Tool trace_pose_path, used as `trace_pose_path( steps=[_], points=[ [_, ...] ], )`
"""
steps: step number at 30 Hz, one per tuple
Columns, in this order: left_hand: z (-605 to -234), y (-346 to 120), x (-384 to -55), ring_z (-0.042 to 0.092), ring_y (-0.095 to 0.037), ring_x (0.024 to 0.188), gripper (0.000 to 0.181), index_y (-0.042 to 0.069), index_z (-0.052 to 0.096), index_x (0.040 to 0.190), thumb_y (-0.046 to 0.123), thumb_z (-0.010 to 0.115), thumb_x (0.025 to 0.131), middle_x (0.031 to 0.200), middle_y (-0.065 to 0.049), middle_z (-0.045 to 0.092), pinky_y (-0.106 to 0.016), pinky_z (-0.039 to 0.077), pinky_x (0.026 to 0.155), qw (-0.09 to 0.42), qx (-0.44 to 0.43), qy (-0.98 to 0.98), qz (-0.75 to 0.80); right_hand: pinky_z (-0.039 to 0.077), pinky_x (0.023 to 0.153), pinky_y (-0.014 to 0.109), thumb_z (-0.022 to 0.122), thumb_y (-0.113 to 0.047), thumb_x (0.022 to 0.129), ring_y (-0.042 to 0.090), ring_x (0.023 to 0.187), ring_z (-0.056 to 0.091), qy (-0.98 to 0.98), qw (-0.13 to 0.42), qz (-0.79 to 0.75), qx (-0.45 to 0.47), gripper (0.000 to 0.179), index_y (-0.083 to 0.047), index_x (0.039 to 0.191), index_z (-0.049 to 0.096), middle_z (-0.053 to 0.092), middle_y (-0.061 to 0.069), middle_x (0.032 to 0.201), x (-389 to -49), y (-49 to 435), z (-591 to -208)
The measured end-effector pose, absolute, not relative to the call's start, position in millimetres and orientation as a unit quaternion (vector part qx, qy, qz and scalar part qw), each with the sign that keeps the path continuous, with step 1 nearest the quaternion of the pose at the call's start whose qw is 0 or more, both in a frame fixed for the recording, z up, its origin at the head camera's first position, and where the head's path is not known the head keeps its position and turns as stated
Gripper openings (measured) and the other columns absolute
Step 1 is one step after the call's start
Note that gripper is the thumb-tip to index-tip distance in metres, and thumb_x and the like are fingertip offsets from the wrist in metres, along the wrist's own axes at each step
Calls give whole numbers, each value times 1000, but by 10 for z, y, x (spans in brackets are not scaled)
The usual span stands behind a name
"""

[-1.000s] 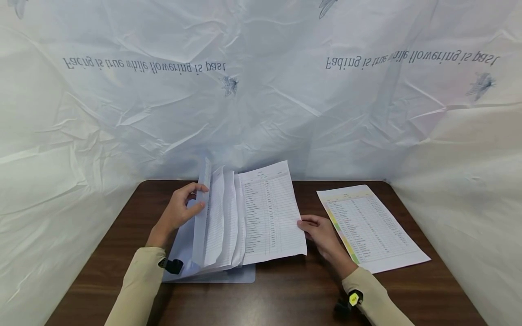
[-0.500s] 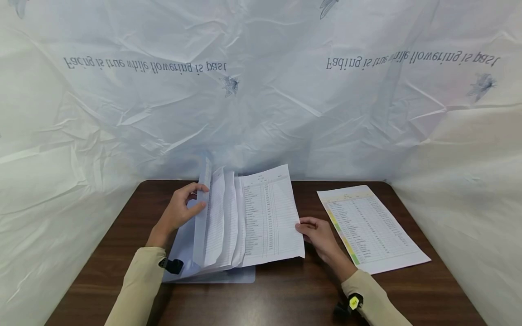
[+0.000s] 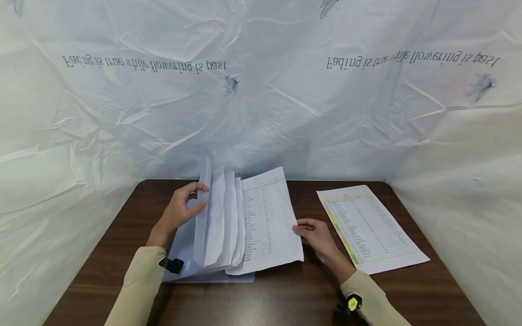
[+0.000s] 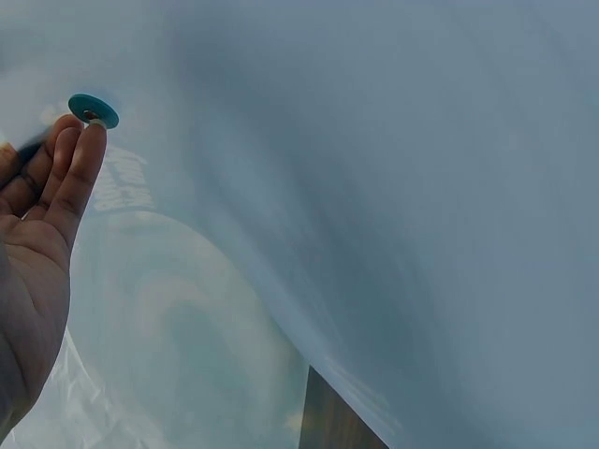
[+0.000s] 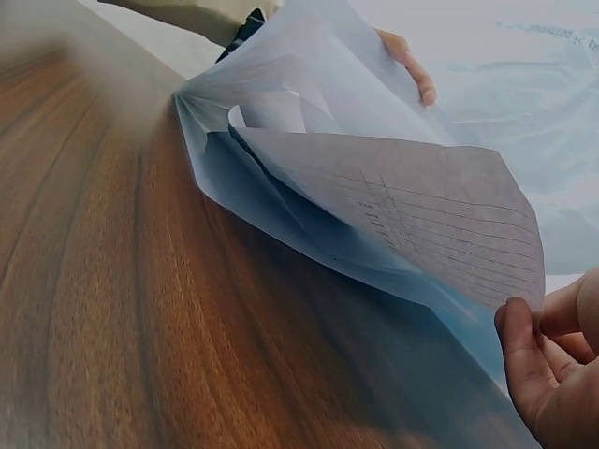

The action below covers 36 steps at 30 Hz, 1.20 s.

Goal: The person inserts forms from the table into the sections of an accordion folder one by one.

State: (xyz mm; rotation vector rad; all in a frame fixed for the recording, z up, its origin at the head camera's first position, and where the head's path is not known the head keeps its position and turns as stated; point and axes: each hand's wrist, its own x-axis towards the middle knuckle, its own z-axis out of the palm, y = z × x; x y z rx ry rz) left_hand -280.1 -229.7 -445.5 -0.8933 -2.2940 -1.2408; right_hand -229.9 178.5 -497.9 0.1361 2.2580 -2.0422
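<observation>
My left hand (image 3: pixel 179 209) grips the raised edge of a bluish translucent plastic folder (image 3: pixel 199 240) at the table's left. At its fingertips, the left wrist view shows a teal round button (image 4: pixel 94 110) on the plastic. Several printed sheets (image 3: pixel 216 217) stand bent and fanned within the folder. Between thumb and fingers, my right hand (image 3: pixel 322 239) pinches the right edge of a printed sheet (image 3: pixel 271 226). This sheet lies slanted over the folder's right part, its lower left corner in front of the other papers. In the right wrist view, the thumb (image 5: pixel 519 327) presses on the sheet's corner.
A separate printed table sheet (image 3: pixel 373 231) with a yellow and green left strip lies at the right of the dark wooden table (image 3: pixel 285 299). White plastic sheeting (image 3: pixel 261 113) with printed lettering hangs behind the table and along both sides.
The pinched sheet has slid toward me and slightly left, and its lower left corner has come out over the folder. My right hand moved a little left with it. My left hand stayed put.
</observation>
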Motion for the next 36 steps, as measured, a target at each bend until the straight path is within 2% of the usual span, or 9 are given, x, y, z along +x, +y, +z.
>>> trace_pose_path(
  steps=[6, 12, 19, 23, 31, 36],
  points=[
    [-4450, -2291, -2796, 57, -15, 106, 30, -3, 65, 119, 1, 70, 90, 120, -13, 66, -20, 46, 88, 189, -318, -815, -446, 56, 74, 31, 72, -8, 94, 16, 88, 69, 749, 51, -659, 35, 26, 4, 117, 70, 74, 12, 101, -2336, 1722, -4979],
    [-4457, -2274, -2824, 57, -16, 106, 32, 0, 65, 119, -3, 71, 88, 121, -11, 66, -26, 48, 86, 189, -321, -814, -446, 54, 71, 29, 73, -7, 93, 14, 85, 68, 752, 29, -657, 48, 25, 5, 115, 71, 74, 12, 99, -2391, 1762, -4924],
    [-4426, -2242, -2795, 58, -28, 103, 32, -9, 64, 117, -8, 70, 86, 119, -22, 65, -29, 49, 84, 196, -314, -819, -439, 55, 72, 30, 72, -7, 93, 15, 86, 69, 744, 42, -665, 40, 25, 5, 115, 70, 74, 12, 99, -2360, 1729, -4961],
    [-4283, -2182, -2680, 58, -32, 102, 30, -12, 63, 115, -8, 68, 86, 117, -26, 65, -28, 49, 84, 190, -315, -820, -439, 56, 73, 30, 71, -5, 94, 15, 87, 69, 733, 54, -678, 29, 25, 7, 116, 70, 74, 13, 100, -2339, 1676, -4999],
    [-4129, -2123, -2560, 58, -28, 100, 29, -12, 64, 114, -9, 68, 85, 115, -24, 66, -21, 47, 84, 193, -319, -818, -438, 56, 74, 30, 69, -1, 94, 14, 87, 69, 711, 64, -699, 30, 26, 9, 118, 68, 75, 13, 101, -2323, 1574, -4990],
    [-4131, -2123, -2564, 58, -27, 100, 29, -12, 64, 113, -8, 69, 86, 115, -24, 66, -27, 49, 83, 194, -319, -819, -436, 57, 76, 31, 68, 0, 94, 14, 87, 68, 707, 77, -703, 14, 28, 10, 120, 67, 74, 12, 100, -2313, 1510, -4984]
  ],
)
